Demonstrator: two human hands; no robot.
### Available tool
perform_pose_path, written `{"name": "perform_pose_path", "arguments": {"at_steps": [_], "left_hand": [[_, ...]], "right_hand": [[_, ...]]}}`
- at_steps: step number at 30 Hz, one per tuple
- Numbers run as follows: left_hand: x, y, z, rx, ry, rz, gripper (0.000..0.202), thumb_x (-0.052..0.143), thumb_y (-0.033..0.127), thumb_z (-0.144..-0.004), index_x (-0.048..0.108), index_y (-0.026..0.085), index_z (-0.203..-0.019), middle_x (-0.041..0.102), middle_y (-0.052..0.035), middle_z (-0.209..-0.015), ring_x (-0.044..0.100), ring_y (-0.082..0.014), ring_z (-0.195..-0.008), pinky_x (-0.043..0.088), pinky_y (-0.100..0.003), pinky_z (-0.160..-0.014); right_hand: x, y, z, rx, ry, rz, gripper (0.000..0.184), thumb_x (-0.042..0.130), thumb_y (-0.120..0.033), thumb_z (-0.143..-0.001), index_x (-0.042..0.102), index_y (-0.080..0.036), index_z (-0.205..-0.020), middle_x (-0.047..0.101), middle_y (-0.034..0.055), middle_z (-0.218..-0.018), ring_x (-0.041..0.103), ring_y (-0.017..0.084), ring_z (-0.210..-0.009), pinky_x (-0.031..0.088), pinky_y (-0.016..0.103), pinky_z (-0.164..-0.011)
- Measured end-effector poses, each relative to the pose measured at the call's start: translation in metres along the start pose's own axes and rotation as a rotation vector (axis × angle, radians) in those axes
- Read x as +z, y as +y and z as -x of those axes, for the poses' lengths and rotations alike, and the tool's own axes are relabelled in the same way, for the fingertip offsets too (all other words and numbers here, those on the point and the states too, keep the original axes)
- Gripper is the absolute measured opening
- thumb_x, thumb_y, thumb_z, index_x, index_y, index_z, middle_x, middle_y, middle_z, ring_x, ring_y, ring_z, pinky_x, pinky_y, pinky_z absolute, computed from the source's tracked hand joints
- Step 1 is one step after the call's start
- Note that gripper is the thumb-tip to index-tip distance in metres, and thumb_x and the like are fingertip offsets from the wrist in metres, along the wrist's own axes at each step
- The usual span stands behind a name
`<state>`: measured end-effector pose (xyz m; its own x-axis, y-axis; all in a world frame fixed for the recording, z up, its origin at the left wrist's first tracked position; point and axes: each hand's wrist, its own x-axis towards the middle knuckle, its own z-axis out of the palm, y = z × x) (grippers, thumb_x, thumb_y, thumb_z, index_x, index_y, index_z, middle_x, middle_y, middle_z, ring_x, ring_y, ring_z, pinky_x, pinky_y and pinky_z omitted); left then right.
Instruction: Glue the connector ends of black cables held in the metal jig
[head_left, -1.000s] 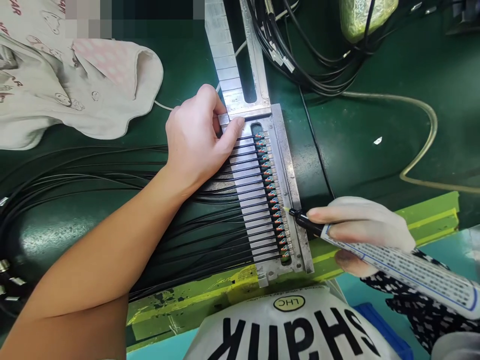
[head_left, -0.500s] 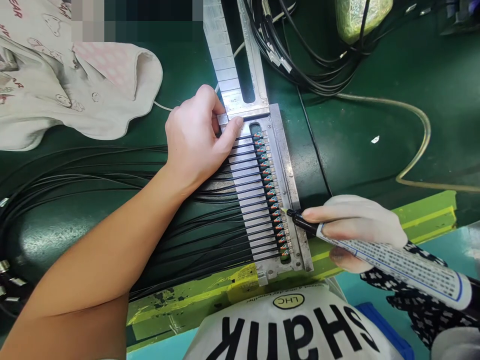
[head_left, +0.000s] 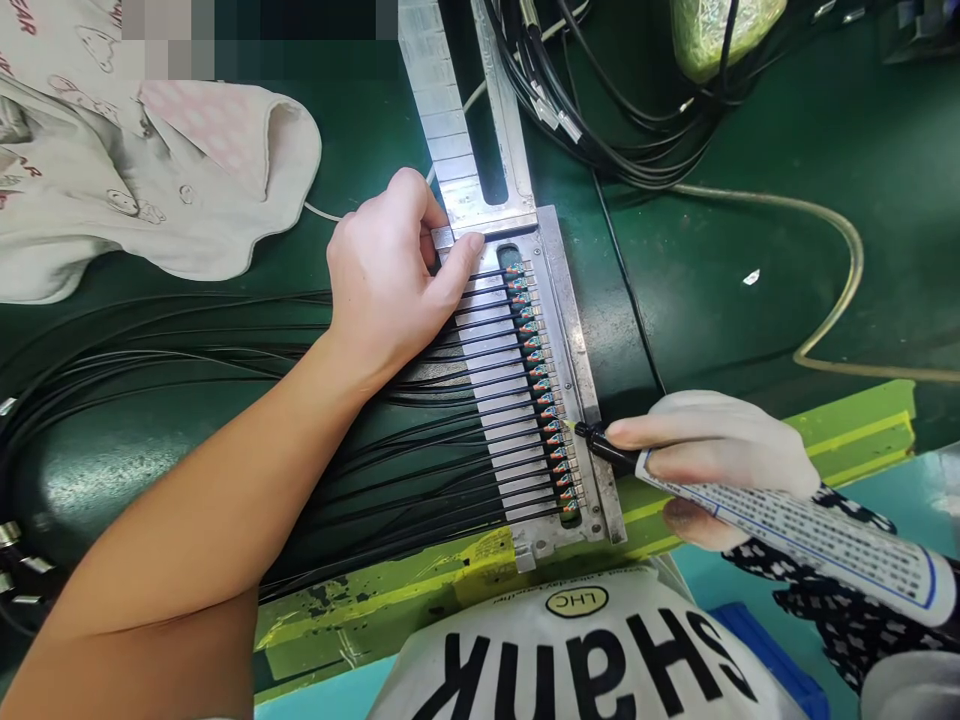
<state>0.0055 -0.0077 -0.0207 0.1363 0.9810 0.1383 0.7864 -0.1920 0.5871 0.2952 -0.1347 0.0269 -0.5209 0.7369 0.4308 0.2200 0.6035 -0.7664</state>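
My left hand (head_left: 390, 270) grips the steel crossbar (head_left: 484, 228) of a long metal jig (head_left: 577, 330), thumb lying along the bar. Several black cables (head_left: 225, 340) run under my left forearm into the jig, ending in a row of small multicoloured connectors (head_left: 541, 385). My right hand (head_left: 712, 450), in a white glove, is shut on a white, blue-printed marker pen (head_left: 795, 535). Its black nib end (head_left: 600, 445) sits just beside the connector row, near its lower half. The pen's very tip looks yellowish.
A pale printed cloth (head_left: 150, 170) lies at upper left. A coiled black cable bundle (head_left: 615, 110) and a tan tube (head_left: 840, 260) lie on the green bench. A white bag printed with large letters (head_left: 577, 660) sits at the bottom, beside a blue bin edge (head_left: 765, 650).
The whole view has drifted slightly. Both hands keep their grips, and the marker tip stays at about the same spot by the connector row.
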Motion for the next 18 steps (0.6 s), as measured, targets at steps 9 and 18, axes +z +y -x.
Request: {"name": "perform_pose_path", "arguments": {"at_steps": [9,18], "left_hand": [[0.001,0.003,-0.003,0.058,0.031,-0.096,0.027,0.067,0.042,-0.083,0.048,0.023,-0.089,0.051,0.0026,-0.070,0.061,-0.0193,-0.071,0.050,-0.041,-0.077],[-0.001,0.001,-0.001,-0.013,-0.024,-0.037,0.027,0.066,0.047,-0.087,0.049,0.027,-0.094,0.053,0.0001,-0.077,0.063,-0.0225,-0.089,0.047,-0.041,-0.091]], "right_hand": [[-0.001,-0.002,-0.006,0.020,0.001,0.052,0.016,0.067,-0.022,-0.081,0.066,-0.017,-0.096,0.078,0.0155,-0.103,0.075,0.019,-0.072,0.062,0.033,-0.064],[-0.001,-0.004,-0.011,0.042,-0.021,0.101,0.014,0.065,-0.020,-0.081,0.064,-0.020,-0.096,0.079,0.0133,-0.101,0.076,0.021,-0.072,0.064,0.035,-0.064]]}}
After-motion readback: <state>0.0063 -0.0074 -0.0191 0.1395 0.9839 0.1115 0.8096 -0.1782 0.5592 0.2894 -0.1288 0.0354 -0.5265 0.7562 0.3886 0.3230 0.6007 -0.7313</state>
